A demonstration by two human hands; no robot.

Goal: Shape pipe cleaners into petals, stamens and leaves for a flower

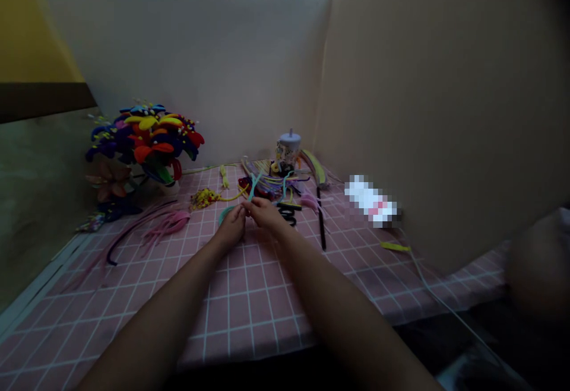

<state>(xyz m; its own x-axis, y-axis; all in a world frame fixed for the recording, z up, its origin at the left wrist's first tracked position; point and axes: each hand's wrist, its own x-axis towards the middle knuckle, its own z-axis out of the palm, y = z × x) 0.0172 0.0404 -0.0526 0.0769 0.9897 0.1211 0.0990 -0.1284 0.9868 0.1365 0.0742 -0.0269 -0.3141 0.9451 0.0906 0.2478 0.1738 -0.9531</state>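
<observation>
My left hand (231, 226) and my right hand (266, 213) meet over the middle of the table, fingers closed in a pinch. Between them are teal pipe cleaners (254, 187), whose ends stick up beyond my fingertips. A teal curve (224, 214) shows at the left hand's far side; whether it is part of the same piece I cannot tell. Just right of my right hand lies a black, wavy-shaped item (288, 215). Beyond the hands sits a pile of loose pipe cleaners (269, 183) in several colours.
A bouquet of colourful fuzzy flowers (154, 136) stands at the back left. Pink strips (167, 228) lie before it, yellow-red bits (205, 198) nearby. A lidded cup (288, 149) stands at the back. On the right are a blurred-out device (371, 201), its cable (427, 284) and partition (427, 118).
</observation>
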